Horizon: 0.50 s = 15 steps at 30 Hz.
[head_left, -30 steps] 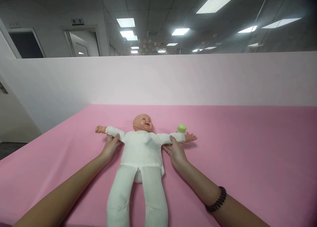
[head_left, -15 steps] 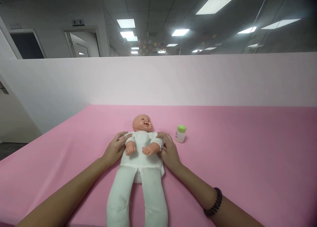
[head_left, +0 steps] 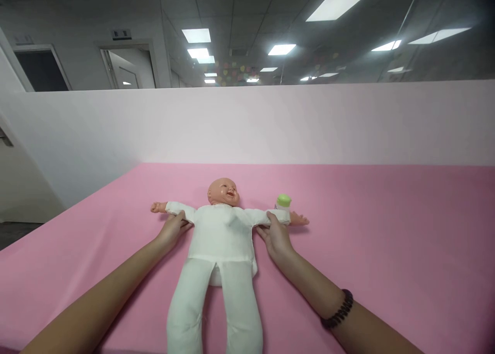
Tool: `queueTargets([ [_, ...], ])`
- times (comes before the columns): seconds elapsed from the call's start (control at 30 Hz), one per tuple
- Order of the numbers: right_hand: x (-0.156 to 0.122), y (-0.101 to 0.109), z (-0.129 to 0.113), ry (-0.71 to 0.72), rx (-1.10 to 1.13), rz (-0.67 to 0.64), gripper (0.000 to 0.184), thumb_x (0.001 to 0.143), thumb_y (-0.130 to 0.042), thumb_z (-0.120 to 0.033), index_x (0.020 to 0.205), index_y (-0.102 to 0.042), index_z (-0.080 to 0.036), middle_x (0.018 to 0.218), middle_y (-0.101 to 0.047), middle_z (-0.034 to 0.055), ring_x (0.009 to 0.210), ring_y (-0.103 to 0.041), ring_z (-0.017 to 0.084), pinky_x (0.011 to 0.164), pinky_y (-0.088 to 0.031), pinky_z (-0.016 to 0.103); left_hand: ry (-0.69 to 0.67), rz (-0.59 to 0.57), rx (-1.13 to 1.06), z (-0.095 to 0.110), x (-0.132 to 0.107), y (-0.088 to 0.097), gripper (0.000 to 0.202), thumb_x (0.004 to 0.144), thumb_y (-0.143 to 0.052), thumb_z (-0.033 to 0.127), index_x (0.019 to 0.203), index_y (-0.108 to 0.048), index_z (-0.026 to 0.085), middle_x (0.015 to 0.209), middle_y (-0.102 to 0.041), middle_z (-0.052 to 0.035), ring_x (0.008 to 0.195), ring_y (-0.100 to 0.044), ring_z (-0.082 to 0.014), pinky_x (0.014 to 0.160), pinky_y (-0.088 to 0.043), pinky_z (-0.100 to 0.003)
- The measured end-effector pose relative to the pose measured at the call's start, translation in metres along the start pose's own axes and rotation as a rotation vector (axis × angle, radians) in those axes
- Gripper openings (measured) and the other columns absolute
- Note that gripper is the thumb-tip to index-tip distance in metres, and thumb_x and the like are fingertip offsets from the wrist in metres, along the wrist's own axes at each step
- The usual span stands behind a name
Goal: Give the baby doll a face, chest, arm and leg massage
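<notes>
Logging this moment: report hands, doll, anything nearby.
Left hand and right hand hold the doll by its outspread arms. Doll face up on pink surface. Green-capped bottle behind one arm.

Premises: office interior. Evidence: grid ceiling with recessed light panels [head_left: 335, 6], glass partition [head_left: 294, 39], signed doorway [head_left: 129, 65].

Left hand [head_left: 172, 230], right hand [head_left: 275, 236] on doll [head_left: 222, 233]
</notes>
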State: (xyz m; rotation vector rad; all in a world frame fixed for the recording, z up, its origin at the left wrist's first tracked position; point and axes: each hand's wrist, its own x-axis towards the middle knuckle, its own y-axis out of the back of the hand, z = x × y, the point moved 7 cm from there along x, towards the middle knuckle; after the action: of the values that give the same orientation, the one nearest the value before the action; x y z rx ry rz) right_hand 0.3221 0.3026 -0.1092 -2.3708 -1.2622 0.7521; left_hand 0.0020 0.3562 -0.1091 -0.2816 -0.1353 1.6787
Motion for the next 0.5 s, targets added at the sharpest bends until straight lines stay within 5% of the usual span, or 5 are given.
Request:
queueTargets([
  [0.1, 0.0013, 0.0031, 0.0077, -0.098, 0.049, 0.038, 0.005, 0.092, -0.054, -0.018, 0.097, -0.056, -0.019, 0.084, -0.07, 0.0018, 0.079, -0.07, 0.016, 0.068, -0.062, 0.025, 0.106, 0.003, -0.088, -0.0049, 0.002, -0.0002, 0.014, 0.096, -0.048, 0.016, 0.09, -0.061, 0.015, 0.093, -0.073, -0.0118, 0.091, -0.072, -0.02, 0.088, -0.06, -0.034],
  [0.37, -0.005, 0.0004, 0.005, -0.117, 0.065, 0.04, 0.004, 0.093, -0.053, -0.017, 0.093, -0.055, -0.02, 0.079, -0.07, -0.0004, 0.075, -0.069, 0.015, 0.067, -0.061, 0.025, 0.127, 0.029, -0.117, -0.0049, -0.0002, -0.0026, 0.016, 0.09, -0.051, 0.012, 0.08, -0.062, 0.017, 0.085, -0.073, -0.0096, 0.087, -0.072, -0.0194, 0.083, -0.061, -0.031],
  [0.5, -0.0001, 0.0037, 0.004, -0.109, 0.069, 0.064, 0.002, 0.091, -0.053, -0.021, 0.091, -0.054, -0.023, 0.08, -0.068, -0.0027, 0.077, -0.069, 0.014, 0.068, -0.06, 0.023, -0.047, 0.026, 0.005, -0.0001, 0.009, 0.007, 0.007, 0.075, -0.058, 0.011, 0.079, -0.061, 0.016, 0.084, -0.071, -0.0085, 0.089, -0.07, -0.0222, 0.085, -0.059, -0.034],
])
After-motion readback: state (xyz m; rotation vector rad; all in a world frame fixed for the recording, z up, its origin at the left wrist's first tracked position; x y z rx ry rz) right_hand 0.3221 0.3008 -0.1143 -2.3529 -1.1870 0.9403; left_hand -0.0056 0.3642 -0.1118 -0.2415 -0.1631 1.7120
